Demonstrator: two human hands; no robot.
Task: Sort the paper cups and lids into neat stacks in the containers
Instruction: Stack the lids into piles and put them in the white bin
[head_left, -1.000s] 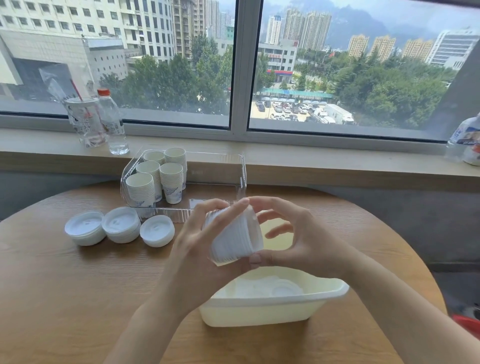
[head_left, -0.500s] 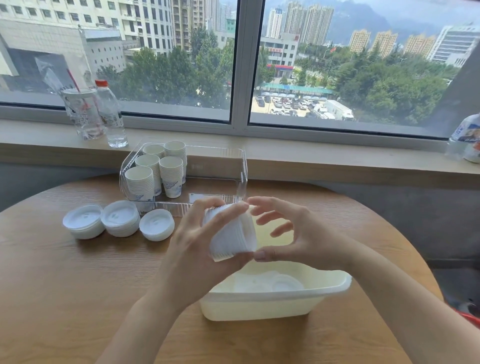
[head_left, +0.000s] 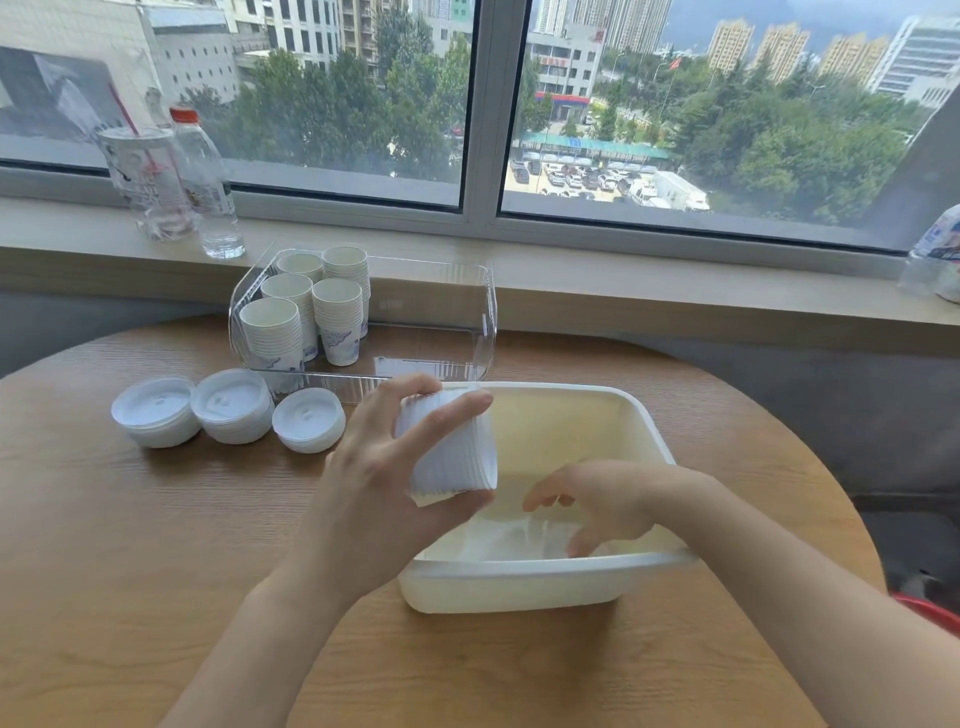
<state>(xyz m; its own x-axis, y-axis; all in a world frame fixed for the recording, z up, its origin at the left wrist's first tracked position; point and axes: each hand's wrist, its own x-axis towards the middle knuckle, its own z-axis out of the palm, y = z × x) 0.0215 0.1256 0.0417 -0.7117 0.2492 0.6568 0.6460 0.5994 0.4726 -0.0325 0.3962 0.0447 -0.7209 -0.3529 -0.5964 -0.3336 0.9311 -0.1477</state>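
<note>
Now the left hand (head_left: 384, 483) has a stack of white lids (head_left: 449, 447) clamped between thumb below and fingers above, held on its side just over the near-left corner of the cream tub (head_left: 649, 564). Down inside that tub goes the right hand (head_left: 605, 501), fingers loosely spread and reaching for the loose lids (head_left: 519, 538) blurred on the tub floor; whether it has pinched one yet, I cannot tell.

These lids look thin, light plastic, so expect them to flex and slide off one another. The held stack wants pressure along its length, end to end, as it has now; squeeze the sides and the rims would likely buckle. A loose one is best lifted by its rim.

Left of the tub, three lid stacks (head_left: 228, 405) sit on the wooden table (head_left: 130, 545). Behind the tub stands the clear container (head_left: 485, 312) with five cup stacks (head_left: 311, 306) upright at its left end.
</note>
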